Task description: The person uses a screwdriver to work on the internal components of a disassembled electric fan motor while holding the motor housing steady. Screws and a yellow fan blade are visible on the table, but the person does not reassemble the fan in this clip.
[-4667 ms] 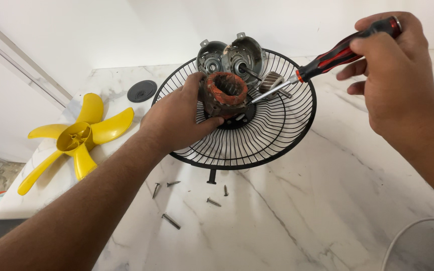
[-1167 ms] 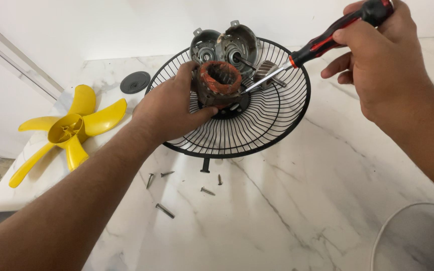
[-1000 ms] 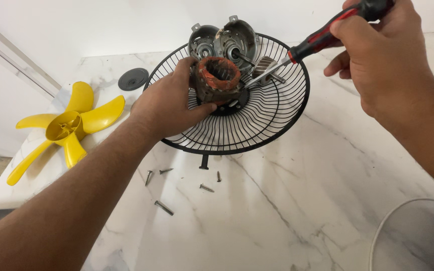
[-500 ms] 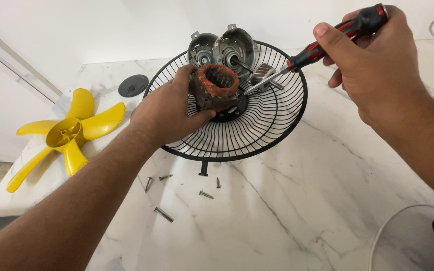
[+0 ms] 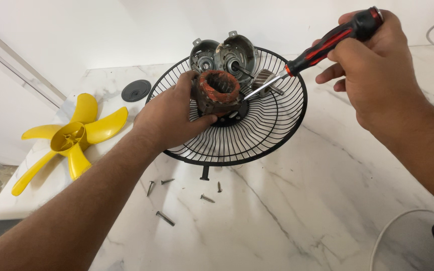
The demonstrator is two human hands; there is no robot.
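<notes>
My left hand (image 5: 169, 118) grips a fan motor stator (image 5: 218, 91) with copper-coloured windings, holding it over the centre of a black wire fan guard (image 5: 272, 131) that lies on the white marble table. My right hand (image 5: 377, 70) holds a red-and-black screwdriver (image 5: 322, 46); its metal tip touches the stator's right side. Two grey metal motor housing halves (image 5: 224, 52) lean on the guard's far rim, and a small rotor (image 5: 266, 80) lies beside them.
A yellow fan blade (image 5: 69, 138) lies at the left near the table edge. A round grey cap (image 5: 136, 91) sits behind it. Several loose screws (image 5: 165, 218) lie in front of the guard. A white cable (image 5: 393, 226) and a dark object are at the lower right.
My right hand and the screwdriver have shifted slightly, with the tip staying at the stator. My left hand keeps hold of the stator; the view has drifted a little.
</notes>
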